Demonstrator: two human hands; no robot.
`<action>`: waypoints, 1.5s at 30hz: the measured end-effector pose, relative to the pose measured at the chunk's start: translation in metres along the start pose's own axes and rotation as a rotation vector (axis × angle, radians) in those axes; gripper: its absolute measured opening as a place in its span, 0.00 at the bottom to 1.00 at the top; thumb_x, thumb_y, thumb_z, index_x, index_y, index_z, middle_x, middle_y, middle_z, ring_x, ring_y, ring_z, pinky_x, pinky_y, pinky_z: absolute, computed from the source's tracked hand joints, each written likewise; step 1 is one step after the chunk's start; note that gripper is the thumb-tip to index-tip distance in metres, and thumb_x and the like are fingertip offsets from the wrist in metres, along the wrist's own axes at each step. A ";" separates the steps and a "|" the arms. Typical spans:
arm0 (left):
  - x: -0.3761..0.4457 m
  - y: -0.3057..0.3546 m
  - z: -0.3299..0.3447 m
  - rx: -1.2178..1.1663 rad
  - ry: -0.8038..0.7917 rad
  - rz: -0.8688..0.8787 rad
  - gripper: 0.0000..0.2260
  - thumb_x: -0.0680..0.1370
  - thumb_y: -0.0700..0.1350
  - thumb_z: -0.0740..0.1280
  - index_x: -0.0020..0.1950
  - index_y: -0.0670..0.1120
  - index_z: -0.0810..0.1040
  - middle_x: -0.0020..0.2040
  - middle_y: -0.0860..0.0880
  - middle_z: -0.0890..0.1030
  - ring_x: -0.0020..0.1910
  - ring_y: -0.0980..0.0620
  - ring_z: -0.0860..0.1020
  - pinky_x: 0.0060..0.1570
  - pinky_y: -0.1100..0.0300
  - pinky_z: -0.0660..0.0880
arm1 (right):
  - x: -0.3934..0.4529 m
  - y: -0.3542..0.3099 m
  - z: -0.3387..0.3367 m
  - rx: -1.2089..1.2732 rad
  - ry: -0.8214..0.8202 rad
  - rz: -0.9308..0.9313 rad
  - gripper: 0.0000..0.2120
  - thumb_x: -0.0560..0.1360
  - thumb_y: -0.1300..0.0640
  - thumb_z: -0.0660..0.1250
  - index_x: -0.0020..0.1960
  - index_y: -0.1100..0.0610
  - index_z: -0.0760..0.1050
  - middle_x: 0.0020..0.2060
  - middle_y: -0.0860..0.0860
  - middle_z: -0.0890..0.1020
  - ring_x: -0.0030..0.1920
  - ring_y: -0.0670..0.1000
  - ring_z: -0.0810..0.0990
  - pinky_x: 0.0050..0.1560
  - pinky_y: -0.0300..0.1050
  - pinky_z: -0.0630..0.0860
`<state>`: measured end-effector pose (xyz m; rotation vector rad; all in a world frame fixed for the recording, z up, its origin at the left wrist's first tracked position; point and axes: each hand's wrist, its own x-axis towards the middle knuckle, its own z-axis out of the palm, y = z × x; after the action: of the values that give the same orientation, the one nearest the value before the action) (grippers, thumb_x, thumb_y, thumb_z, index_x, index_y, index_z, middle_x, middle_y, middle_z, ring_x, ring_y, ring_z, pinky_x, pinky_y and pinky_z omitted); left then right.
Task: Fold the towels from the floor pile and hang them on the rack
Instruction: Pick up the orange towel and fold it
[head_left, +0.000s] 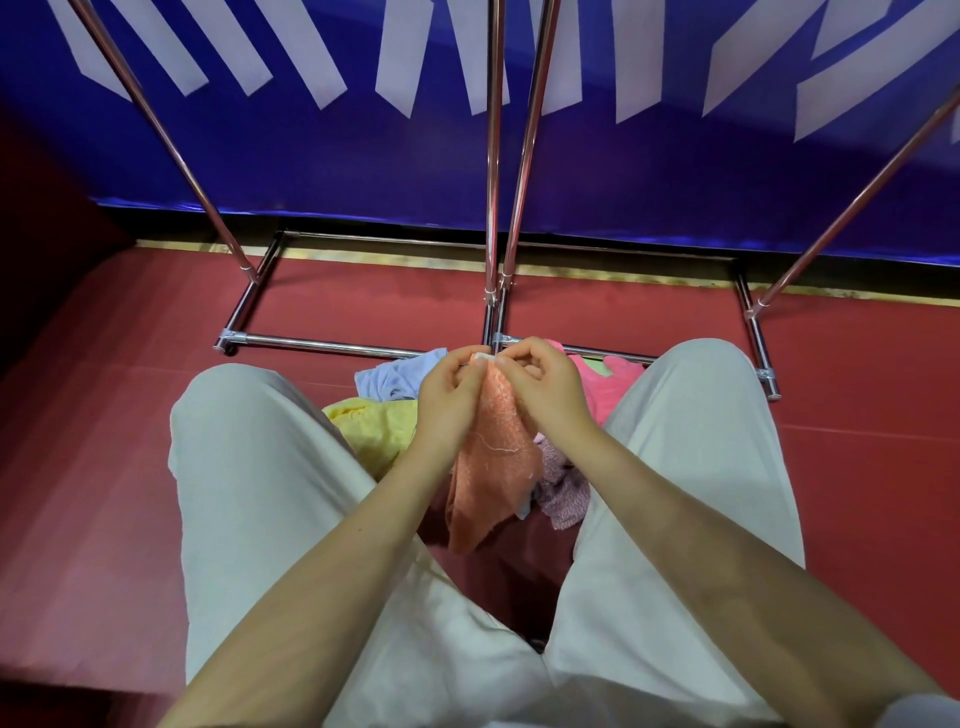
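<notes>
Orange towel (493, 457): hangs lengthwise, twelve to six, top edge up, between the knees.
Hands: left hand (449, 397) and right hand (545, 387) both pinch its top.
Floor pile: four towels — blue (395, 376) at eleven, yellow (374, 426) at nine, pink (602, 382) at two, mauve (563, 491) at four.
Rack (491, 208): at twelve.

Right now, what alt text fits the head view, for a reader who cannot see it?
Both hands, left hand and right hand, pinch the top edge of an orange towel hanging between the person's knees, above a towel pile on the red floor. A metal rack stands ahead.

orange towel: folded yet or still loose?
Loose. The orange towel hangs bunched, unfolded, from both hands, left and right, pinching its top edge.
</notes>
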<state>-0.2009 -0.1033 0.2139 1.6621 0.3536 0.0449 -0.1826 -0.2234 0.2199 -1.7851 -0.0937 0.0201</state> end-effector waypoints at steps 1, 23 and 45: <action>0.000 0.001 -0.001 -0.012 0.013 0.000 0.07 0.81 0.43 0.62 0.54 0.50 0.79 0.44 0.57 0.80 0.39 0.69 0.76 0.42 0.74 0.71 | 0.001 0.000 -0.001 -0.003 -0.031 -0.002 0.03 0.75 0.60 0.69 0.43 0.53 0.78 0.39 0.47 0.81 0.40 0.42 0.78 0.45 0.36 0.75; 0.008 -0.009 -0.064 0.105 0.117 0.185 0.10 0.81 0.39 0.59 0.49 0.52 0.77 0.48 0.60 0.79 0.49 0.68 0.75 0.54 0.71 0.69 | 0.000 0.015 -0.017 -0.738 -0.122 -0.450 0.11 0.76 0.50 0.65 0.46 0.58 0.80 0.39 0.50 0.83 0.42 0.55 0.80 0.44 0.43 0.66; -0.002 0.001 -0.051 0.101 -0.047 0.300 0.08 0.81 0.36 0.59 0.52 0.46 0.76 0.50 0.57 0.78 0.51 0.65 0.74 0.56 0.71 0.67 | 0.013 0.028 -0.023 -0.685 -0.103 -0.018 0.13 0.70 0.51 0.74 0.47 0.60 0.79 0.45 0.52 0.72 0.54 0.52 0.69 0.46 0.44 0.64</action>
<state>-0.2147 -0.0547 0.2214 1.8024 0.0700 0.2147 -0.1664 -0.2508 0.1984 -2.4673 -0.2096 0.0736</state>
